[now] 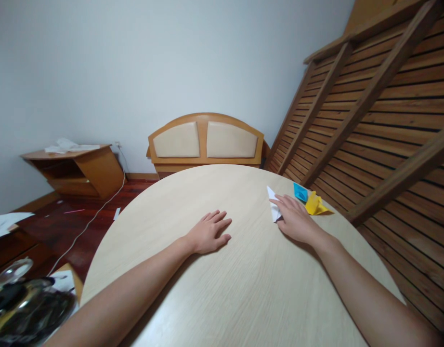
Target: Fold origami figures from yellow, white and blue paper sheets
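Tabletop (pixel 222 289): big round pale wood one, fills most of the view, and both forearms come in from the near edge.
Headboard (pixel 206 140): one, wooden with two padded panels, standing on the floor past the far edge.
Left hand (pixel 209 233): flat, palm down around the middle of the tabletop, fingers straight and a bit spread, holding nothing, just touching bare wood.
Right hand (pixel 297 220): out toward the far right edge, palm down, fingers (pixel 281 201) stretched out and resting on the white folded paper, pressing it rather than gripping.
White folded paper (pixel 273 206): one piece, mostly under the hand, long axis runs near-to-far, pointed tip aimed at the far edge.
Yellow folded paper (pixel 315 204): one, just right of the hand, by the right edge.
Blue folded paper (pixel 300 192): one, smallest, touching the yellow one on its far side.
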A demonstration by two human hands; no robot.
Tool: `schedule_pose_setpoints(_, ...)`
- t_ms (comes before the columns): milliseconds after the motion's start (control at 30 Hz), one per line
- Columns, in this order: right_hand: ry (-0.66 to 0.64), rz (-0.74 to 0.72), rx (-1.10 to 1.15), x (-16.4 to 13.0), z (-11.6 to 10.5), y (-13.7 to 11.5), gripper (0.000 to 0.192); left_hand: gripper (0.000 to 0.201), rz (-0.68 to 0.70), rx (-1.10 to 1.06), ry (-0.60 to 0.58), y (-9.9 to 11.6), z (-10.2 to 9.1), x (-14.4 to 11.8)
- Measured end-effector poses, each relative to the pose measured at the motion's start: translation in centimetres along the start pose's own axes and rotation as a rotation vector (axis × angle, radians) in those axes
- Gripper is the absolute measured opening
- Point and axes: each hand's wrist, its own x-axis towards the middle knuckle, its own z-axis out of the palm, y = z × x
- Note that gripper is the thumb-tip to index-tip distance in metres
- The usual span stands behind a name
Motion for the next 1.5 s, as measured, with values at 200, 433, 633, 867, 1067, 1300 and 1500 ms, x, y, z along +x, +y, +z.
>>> schedule_pose_setpoints(200, -0.083, 0.119, -0.048, -0.1, 0.7, 0.4, 0.052, 0.057, 0.011, -0.009, 0.031, -0.3, 0.3, 0.0)
schedule_pose_setpoints(433, 0.090, -0.024, 0.021, 0.7, -0.8, -5.9, 0.056, 0.050, -0.059, -0.155, 0.155, 1.2, 0.2, 0.5)
schedule_pose_setpoints(633, 0.017, -0.201, 0.248, 0.0, -0.8, -11.2, 0.062, 0.061, -0.122, -0.376, 0.257, 2.8, 0.5, 0.4)
schedule_pose_setpoints(867, -0.141, -0.340, 0.457, -0.4, -1.0, -10.6, 0.045, 0.068, -0.186, -0.200, 0.252, 1.7, 0.7, 0.3)
schedule_pose_setpoints(1067, -0.136, -0.263, 0.490, -0.2, -0.1, -10.1, 0.035, 0.056, -0.155, -0.161, 0.207, 1.8, 0.8, 0.2)
schedule_pose_setpoints(1300, -0.044, -0.079, 0.434, 0.2, 0.2, -9.6, 0.027, 0.052, -0.134, -0.301, 0.209, 2.4, 0.2, 0.2)
schedule_pose_setpoints(1500, -0.027, 0.010, 0.372, 0.2, 0.6, -8.4, 0.025, 0.052, -0.059, -0.366, 0.199, 2.5, -0.2, 0.2)
